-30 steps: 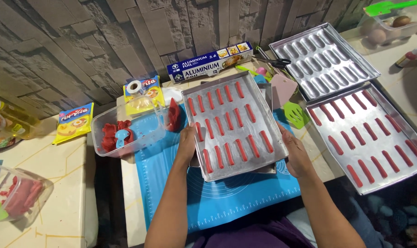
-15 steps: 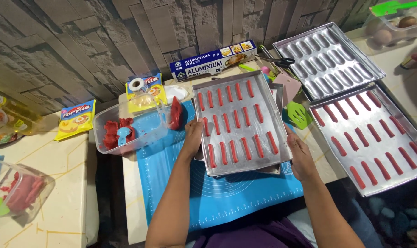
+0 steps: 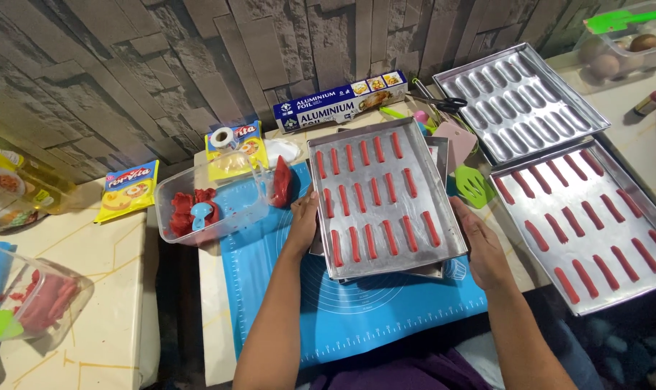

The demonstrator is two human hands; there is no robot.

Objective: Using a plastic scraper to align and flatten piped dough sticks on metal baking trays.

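I hold a rectangular metal baking tray (image 3: 443,249) lined with several rows of red dough sticks (image 3: 375,193). My left hand (image 3: 303,220) grips its left edge and my right hand (image 3: 479,242) grips its right edge. The tray sits stacked on another tray beneath it, over a blue silicone mat (image 3: 342,310) on the table.
To the right lie a second tray of red sticks (image 3: 595,289) and an empty moulded tray (image 3: 519,101). A clear tub of red dough (image 3: 205,206) sits left, a foil box (image 3: 342,105) at the back. Green spatula (image 3: 474,186), scissors (image 3: 436,101) and flour packets (image 3: 126,189) lie around.
The tray in both hands has shifted slightly right and back, and sits squarer over the tray below.
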